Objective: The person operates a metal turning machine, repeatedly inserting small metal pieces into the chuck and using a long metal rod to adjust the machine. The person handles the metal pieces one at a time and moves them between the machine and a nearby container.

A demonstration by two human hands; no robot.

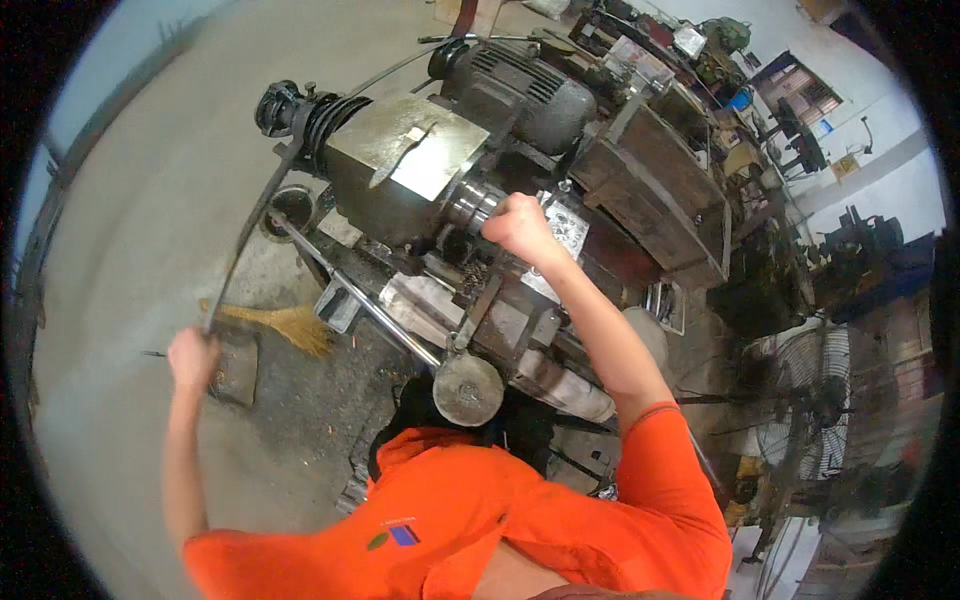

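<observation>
My left hand [193,358] is closed around the lower end of a long dark lever [243,235]. The lever runs up past the pulley-like collar [330,130] at the back of a lathe-like machine's headstock [385,200]. At the front of the headstock, my right hand [518,228] makes a fist against the shiny metal spindle nose [473,204]. Whatever its fingers hold there is hidden. On the headstock's bright flat cover [440,165] lies a thin metal tool [400,157].
A motor [530,95] sits behind the headstock. A polished bar [385,318] slants toward a round metal disc [468,388] close to my body. A straw broom [290,322] and a dustpan [236,370] lie at left. A fan [805,400] stands right, near a wooden box [650,185].
</observation>
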